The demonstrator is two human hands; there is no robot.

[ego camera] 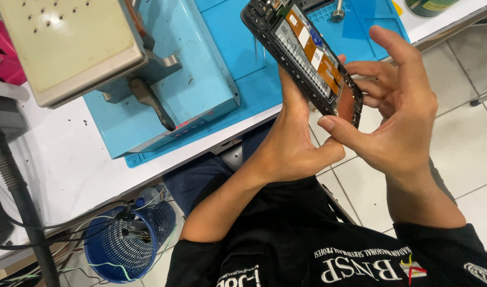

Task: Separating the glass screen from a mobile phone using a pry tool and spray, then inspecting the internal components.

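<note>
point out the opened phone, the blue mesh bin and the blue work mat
opened phone (307, 50), head view, on the orange strip across its exposed inside
blue mesh bin (108, 252), head view, on its front mesh wall
blue work mat (238, 45), head view, on a bare patch beside the phone

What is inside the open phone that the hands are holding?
Inside the open phone you can see an orange strip, small white and blue patches and dark parts in a black frame. The left hand holds it from behind and the right hand covers its lower end, so that part is hidden.
</note>
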